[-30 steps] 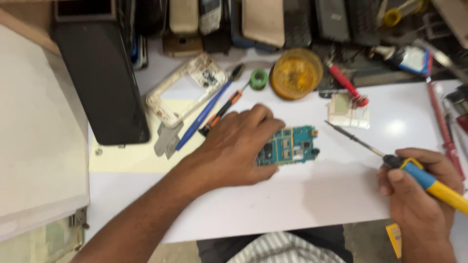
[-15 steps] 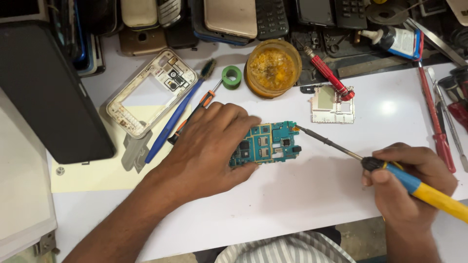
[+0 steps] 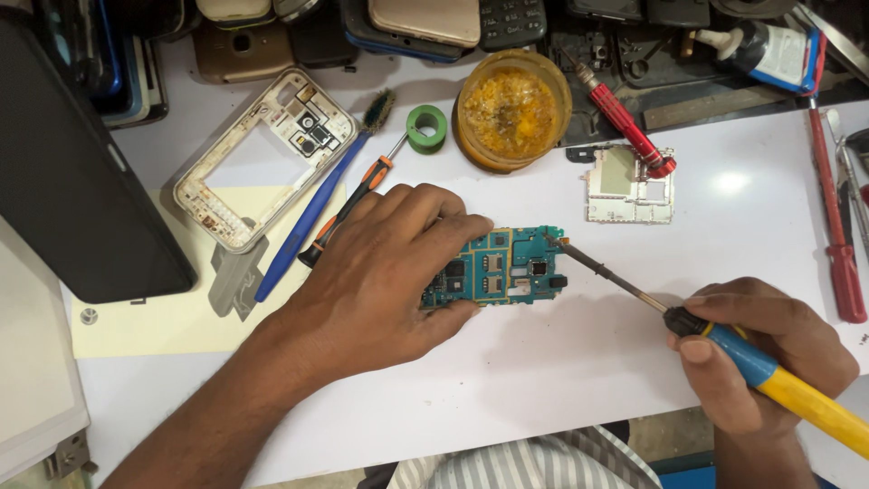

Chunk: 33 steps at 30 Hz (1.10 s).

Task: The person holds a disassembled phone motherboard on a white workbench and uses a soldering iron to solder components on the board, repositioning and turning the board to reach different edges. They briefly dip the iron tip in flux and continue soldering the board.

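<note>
While L hand fingers pin circuit board flat, R hand fingers wrapped round soldering iron, tip on board's R edge

A white table fills most of the view, and bright light is reflected on its surface at the upper right. At the far edge, a row of old phones and dark phone parts is laid close together. A big black slab is placed on the left side, partly over a pale yellow paper sheet. A white panel with a metal hinge at its corner is seen at the lower left. Near the middle of the back, a round jar with yellow paste and a small green tape roll are set. No wall, floor or window can be seen.
</note>
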Tool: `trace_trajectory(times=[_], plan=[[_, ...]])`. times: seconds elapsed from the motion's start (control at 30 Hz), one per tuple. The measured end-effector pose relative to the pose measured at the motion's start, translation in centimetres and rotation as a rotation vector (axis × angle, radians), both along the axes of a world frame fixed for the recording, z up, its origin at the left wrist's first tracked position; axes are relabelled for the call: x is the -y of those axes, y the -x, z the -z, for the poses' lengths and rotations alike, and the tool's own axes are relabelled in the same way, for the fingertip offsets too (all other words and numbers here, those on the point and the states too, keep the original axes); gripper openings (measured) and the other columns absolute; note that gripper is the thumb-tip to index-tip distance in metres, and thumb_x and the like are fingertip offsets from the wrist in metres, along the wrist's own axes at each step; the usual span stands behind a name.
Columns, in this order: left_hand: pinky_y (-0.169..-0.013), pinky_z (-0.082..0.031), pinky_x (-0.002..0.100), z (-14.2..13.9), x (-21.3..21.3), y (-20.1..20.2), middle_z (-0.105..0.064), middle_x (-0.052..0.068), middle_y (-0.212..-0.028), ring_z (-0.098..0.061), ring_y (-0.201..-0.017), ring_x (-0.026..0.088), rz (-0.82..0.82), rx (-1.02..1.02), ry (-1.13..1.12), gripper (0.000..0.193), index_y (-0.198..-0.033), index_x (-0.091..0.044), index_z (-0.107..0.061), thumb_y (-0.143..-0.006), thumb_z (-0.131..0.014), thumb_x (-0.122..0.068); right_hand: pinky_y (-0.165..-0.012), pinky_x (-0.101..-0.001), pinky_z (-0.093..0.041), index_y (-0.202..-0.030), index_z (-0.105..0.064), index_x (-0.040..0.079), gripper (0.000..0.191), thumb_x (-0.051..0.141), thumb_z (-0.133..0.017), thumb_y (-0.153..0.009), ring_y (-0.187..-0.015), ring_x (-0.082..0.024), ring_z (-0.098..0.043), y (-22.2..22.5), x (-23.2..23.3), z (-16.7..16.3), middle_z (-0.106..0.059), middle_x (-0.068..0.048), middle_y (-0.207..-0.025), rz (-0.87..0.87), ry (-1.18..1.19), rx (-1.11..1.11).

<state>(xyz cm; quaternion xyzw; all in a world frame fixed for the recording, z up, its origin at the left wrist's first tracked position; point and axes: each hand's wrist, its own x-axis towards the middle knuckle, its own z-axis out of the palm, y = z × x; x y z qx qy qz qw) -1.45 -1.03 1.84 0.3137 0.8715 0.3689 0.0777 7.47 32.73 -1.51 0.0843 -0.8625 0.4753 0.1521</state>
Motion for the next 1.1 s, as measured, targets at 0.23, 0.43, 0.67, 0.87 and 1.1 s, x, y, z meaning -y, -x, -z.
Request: trace_trajectory(times=[0.23,0.43,0.67,0.87,1.1], plan=[[-0.088,-0.045,0.044,0.0,0.1,0.2,-0.059,0.008,-0.111,-0.058,-0.103,0.026,0.003,-0.007,-0.006,0.061,-0.127,-0.006,-0.066,-0.074,-0.087,-0.027,-0.076,-0.0265,-0.061,-0.103,-0.059,-0.005,0.027,0.016,-0.075,-0.098,-0.068,-0.018,-0.072,-0.7,-0.7,0.5,-0.068,-0.016,-0.079,-0.015,0.007,-0.014],[-0.088,-0.045,0.043,0.2,0.1,0.1,-0.059,0.008,-0.110,-0.058,-0.103,0.025,-0.002,-0.012,-0.011,0.061,-0.127,-0.007,-0.067,-0.073,-0.087,-0.029,-0.079,-0.0300,-0.063,-0.102,-0.057,-0.005,0.024,0.011,-0.075,-0.104,-0.069,-0.018,-0.071,-1.4,-1.3,1.7,-0.065,-0.017,-0.081,-0.002,0.146,-0.027],[-0.087,-0.046,0.043,0.1,0.1,0.2,-0.059,0.007,-0.109,-0.058,-0.102,0.025,0.000,-0.001,0.004,0.062,-0.127,-0.007,-0.067,-0.073,-0.087,-0.029,-0.080,-0.0305,-0.063,-0.103,-0.059,-0.006,0.022,0.010,-0.074,-0.104,-0.070,-0.019,-0.071,-1.2,-1.7,1.6,-0.066,-0.017,-0.082,-0.015,0.060,-0.020],[-0.087,-0.046,0.043,0.2,0.1,0.2,-0.059,0.007,-0.109,-0.058,-0.102,0.025,0.001,-0.006,0.006,0.062,-0.127,-0.007,-0.067,-0.073,-0.087,-0.030,-0.077,-0.0264,-0.062,-0.100,-0.059,-0.003,0.025,0.015,-0.076,-0.101,-0.069,-0.016,-0.072,-0.8,-1.1,1.2,-0.068,-0.015,-0.079,0.005,-0.001,-0.040],[-0.086,-0.046,0.043,0.1,0.0,0.2,-0.059,0.007,-0.108,-0.058,-0.101,0.024,0.001,0.002,0.018,0.062,-0.127,-0.008,-0.067,-0.073,-0.088,-0.031,-0.073,-0.0248,-0.060,-0.100,-0.060,-0.004,0.029,0.019,-0.078,-0.097,-0.070,-0.019,-0.073,-0.4,-1.5,1.3,-0.069,-0.017,-0.080,-0.011,-0.086,-0.043]])
